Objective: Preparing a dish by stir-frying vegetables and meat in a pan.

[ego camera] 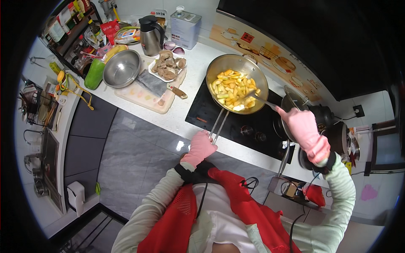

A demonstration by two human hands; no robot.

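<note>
A steel wok (261, 79) sits on the left part of a black glass cooktop (202, 109), holding many yellow, sliced chunks of food (234, 87). My left hand (202, 146), in a pink glove, grips the wok's double-rod metal handle (219, 126). In its own pink glove, my right hand (299, 123) is closed around the handle of a metal spatula (267, 101). The spatula's blade rests among the chunks at the wok's right side. A small pale lump (239, 107) lies at the near edge of the food.
Left of the cooktop, a cutting board (147, 100) carries a cleaver (152, 83) and a tray of meat pieces (166, 67). A steel bowl (122, 69), thermos jug (151, 36) and metal can (185, 28) stand nearby. A lidded pan (292, 98) occupies the right burner, under the dark hood (284, 38).
</note>
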